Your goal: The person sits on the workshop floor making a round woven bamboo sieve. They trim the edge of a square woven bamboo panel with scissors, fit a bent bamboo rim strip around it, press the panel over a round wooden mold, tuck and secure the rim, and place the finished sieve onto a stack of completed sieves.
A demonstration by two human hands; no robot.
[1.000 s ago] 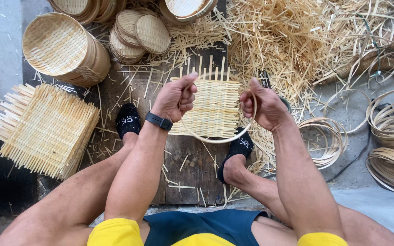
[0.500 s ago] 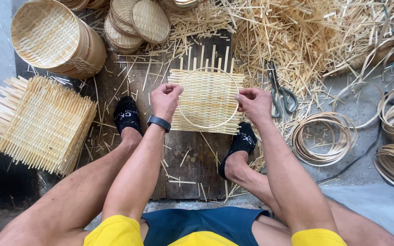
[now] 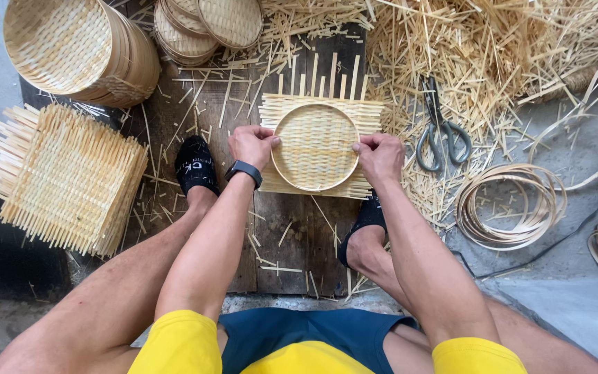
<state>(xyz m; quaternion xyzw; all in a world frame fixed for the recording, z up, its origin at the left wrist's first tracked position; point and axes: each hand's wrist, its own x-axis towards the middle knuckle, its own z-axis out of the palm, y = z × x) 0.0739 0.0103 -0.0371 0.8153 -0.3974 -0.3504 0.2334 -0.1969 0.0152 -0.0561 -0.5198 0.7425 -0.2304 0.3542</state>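
Head view: left hand [image 3: 252, 145] and right hand [image 3: 380, 156] pinch opposite edges of a round bamboo hoop [image 3: 315, 147], pressing it flat onto a square woven bamboo mat [image 3: 368, 114] on dark floor planks [image 3: 282, 228], apparently to centre it.

No packages, signs or paper labels appear anywhere in this view. The one screen is a smartwatch [image 3: 244, 170] on the person's left wrist: a small dark rounded-rectangle face on a black band, its display unlit (nothing can be read from it). The only label-like mark is a small pale printed marking on the top of the black shoe [image 3: 196, 167] on the left, just beside that wrist; it is light grey against the black fabric.
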